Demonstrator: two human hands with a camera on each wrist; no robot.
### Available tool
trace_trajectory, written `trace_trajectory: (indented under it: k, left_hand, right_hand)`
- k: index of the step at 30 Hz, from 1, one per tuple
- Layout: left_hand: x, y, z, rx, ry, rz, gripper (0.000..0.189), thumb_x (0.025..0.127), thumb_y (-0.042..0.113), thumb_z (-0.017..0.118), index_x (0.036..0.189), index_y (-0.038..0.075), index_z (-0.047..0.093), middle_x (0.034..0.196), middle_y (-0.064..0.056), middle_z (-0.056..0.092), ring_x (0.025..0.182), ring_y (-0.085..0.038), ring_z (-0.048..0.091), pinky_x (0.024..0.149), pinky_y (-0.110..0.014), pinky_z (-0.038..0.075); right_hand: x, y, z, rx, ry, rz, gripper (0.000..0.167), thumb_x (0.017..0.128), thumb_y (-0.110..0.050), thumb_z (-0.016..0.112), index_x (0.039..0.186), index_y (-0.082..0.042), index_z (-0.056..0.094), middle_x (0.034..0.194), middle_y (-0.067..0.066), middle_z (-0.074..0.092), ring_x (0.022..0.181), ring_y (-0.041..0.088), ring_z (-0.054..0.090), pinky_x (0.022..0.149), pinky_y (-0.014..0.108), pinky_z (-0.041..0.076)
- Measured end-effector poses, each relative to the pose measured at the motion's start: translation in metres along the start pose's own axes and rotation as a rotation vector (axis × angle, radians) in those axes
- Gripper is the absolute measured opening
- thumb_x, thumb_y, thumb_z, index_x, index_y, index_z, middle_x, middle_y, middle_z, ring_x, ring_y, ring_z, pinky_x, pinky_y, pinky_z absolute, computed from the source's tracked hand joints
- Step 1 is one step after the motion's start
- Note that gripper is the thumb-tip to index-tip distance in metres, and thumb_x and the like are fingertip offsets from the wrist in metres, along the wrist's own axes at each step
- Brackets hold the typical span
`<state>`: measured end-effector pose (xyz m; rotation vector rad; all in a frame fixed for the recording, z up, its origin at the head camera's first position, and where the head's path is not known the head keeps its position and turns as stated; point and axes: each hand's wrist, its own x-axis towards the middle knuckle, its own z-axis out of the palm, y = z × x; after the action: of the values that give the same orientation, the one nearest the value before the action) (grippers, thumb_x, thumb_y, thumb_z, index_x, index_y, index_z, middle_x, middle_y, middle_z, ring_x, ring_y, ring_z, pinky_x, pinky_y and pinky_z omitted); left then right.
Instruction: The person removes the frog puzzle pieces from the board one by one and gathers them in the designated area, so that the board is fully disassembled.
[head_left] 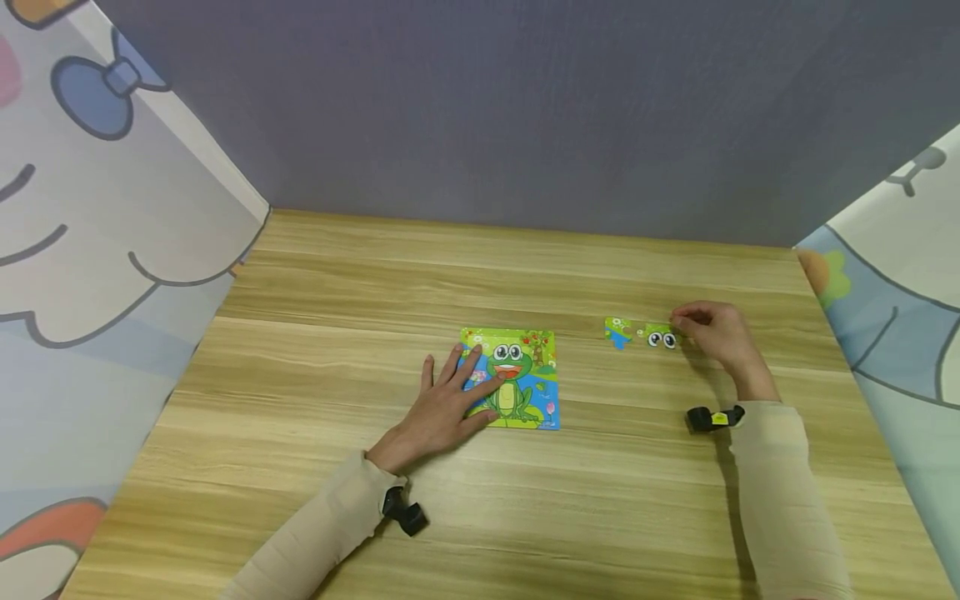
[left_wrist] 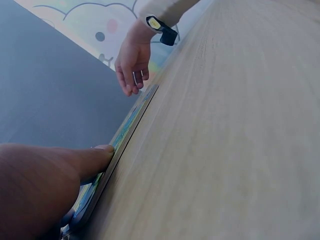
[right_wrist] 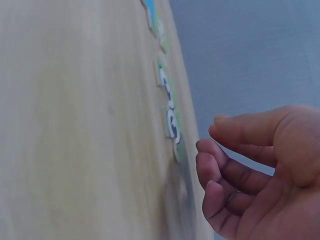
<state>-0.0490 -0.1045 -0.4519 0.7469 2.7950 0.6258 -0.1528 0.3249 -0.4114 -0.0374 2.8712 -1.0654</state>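
My left hand (head_left: pixel 441 408) lies with spread, fairly straight fingers across the left part of a square frog puzzle board (head_left: pixel 543 396). In the left wrist view the thumb (left_wrist: pixel 97 159) rests on the face of the thin board, which lies flat on the table. My right hand (head_left: pixel 718 335) hovers over the table at the right, fingers loosely bent. The right wrist view shows nothing between its thumb and fingertips. Just left of these fingertips lies a puzzle piece with two cartoon eyes (head_left: pixel 662 338); farther left is a green and blue piece (head_left: pixel 618 331).
The wood-grain table (head_left: pixel 360 358) ends at a grey back wall (head_left: pixel 525 117). Cartoon-printed panels stand along both sides, the left panel (head_left: pixel 150 333) and the right panel (head_left: pixel 907 333). Each wrist wears a small black camera mount.
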Motion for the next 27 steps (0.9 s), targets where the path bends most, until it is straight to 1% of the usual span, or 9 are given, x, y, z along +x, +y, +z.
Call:
trace_trajectory:
  k: [7, 10, 12, 14, 17, 19, 22, 24, 27]
  left_hand:
    - [0.000, 0.000, 0.000, -0.006, -0.006, -0.005, 0.058, 0.101, 0.048, 0.052, 0.155, 0.032, 0.038, 0.171, -0.012, 0.005, 0.158, -0.041, -0.001, 0.116, -0.077, 0.001]
    - [-0.001, 0.000, 0.000, -0.009, -0.010, -0.006, 0.058, 0.101, 0.048, 0.052, 0.155, 0.032, 0.037, 0.171, -0.012, 0.004, 0.158, -0.041, -0.002, 0.116, -0.077, 0.001]
    - [0.000, 0.000, 0.000, -0.010, -0.010, -0.007, 0.058, 0.101, 0.048, 0.052, 0.155, 0.032, 0.037, 0.171, -0.012, 0.004, 0.158, -0.040, -0.002, 0.116, -0.076, 0.001]
    - [0.000, -0.001, 0.001, -0.013, -0.006, -0.005, 0.057, 0.101, 0.048, 0.052, 0.155, 0.031, 0.039, 0.171, -0.012, 0.005, 0.158, -0.040, -0.001, 0.116, -0.077, 0.001]
    - [0.000, -0.002, 0.001, -0.012, -0.003, -0.006, 0.057, 0.102, 0.049, 0.051, 0.155, 0.033, 0.038, 0.171, -0.011, 0.006, 0.158, -0.040, -0.001, 0.116, -0.077, 0.001]
    - [0.001, -0.002, 0.002, -0.009, 0.000, -0.004, 0.056, 0.102, 0.049, 0.051, 0.155, 0.034, 0.038, 0.171, -0.010, 0.006, 0.158, -0.040, -0.001, 0.116, -0.077, 0.001]
    - [0.001, -0.002, 0.002, 0.004, 0.002, -0.002, 0.056, 0.102, 0.049, 0.050, 0.155, 0.035, 0.037, 0.171, -0.010, 0.007, 0.158, -0.040, 0.000, 0.116, -0.077, 0.003]
    - [0.001, -0.002, 0.002, 0.009, 0.009, 0.002, 0.056, 0.102, 0.049, 0.051, 0.154, 0.034, 0.038, 0.171, -0.011, 0.008, 0.158, -0.042, 0.001, 0.115, -0.077, 0.004]
    - [0.002, -0.002, 0.002, 0.008, 0.009, 0.004, 0.056, 0.102, 0.049, 0.051, 0.154, 0.034, 0.039, 0.171, -0.012, 0.009, 0.158, -0.042, 0.002, 0.115, -0.078, 0.003]
  right_hand:
    - [0.000, -0.008, 0.002, 0.022, 0.024, -0.015, 0.034, 0.102, -0.024, 0.058, 0.120, 0.003, 0.068, 0.117, 0.026, 0.068, 0.078, -0.016, 0.049, 0.066, 0.012, 0.045]
    - [0.001, -0.012, 0.002, 0.053, 0.030, -0.035, 0.033, 0.101, -0.023, 0.059, 0.118, 0.004, 0.069, 0.104, 0.006, 0.072, 0.079, -0.016, 0.051, 0.066, 0.012, 0.047]
    - [0.002, -0.016, 0.003, 0.074, 0.027, -0.045, 0.032, 0.101, -0.022, 0.060, 0.118, 0.003, 0.069, 0.098, -0.008, 0.070, 0.080, -0.016, 0.053, 0.067, 0.011, 0.047]
    - [0.002, -0.020, 0.004, 0.091, 0.023, -0.050, 0.032, 0.101, -0.022, 0.060, 0.118, 0.003, 0.069, 0.095, -0.018, 0.064, 0.081, -0.015, 0.053, 0.069, 0.010, 0.047]
    - [0.002, -0.028, 0.009, 0.106, 0.007, -0.060, 0.032, 0.101, -0.021, 0.060, 0.119, 0.003, 0.069, 0.102, -0.006, 0.070, 0.083, -0.016, 0.053, 0.073, 0.008, 0.045]
    - [0.003, -0.034, 0.013, 0.110, -0.003, -0.072, 0.031, 0.101, -0.021, 0.060, 0.119, 0.003, 0.069, 0.109, 0.007, 0.072, 0.084, -0.016, 0.053, 0.074, 0.008, 0.044]
    - [0.004, -0.042, 0.020, 0.129, -0.021, -0.100, 0.031, 0.101, -0.018, 0.060, 0.119, 0.005, 0.068, 0.116, 0.025, 0.069, 0.084, -0.016, 0.054, 0.073, 0.008, 0.045]
    - [0.006, -0.046, 0.025, 0.139, -0.034, -0.115, 0.030, 0.100, -0.016, 0.060, 0.119, 0.006, 0.069, 0.117, 0.028, 0.068, 0.083, -0.014, 0.054, 0.072, 0.009, 0.046]
    - [0.008, -0.053, 0.032, 0.160, -0.054, -0.132, 0.029, 0.100, -0.014, 0.061, 0.118, 0.006, 0.069, 0.116, 0.029, 0.069, 0.081, -0.012, 0.056, 0.070, 0.012, 0.048]
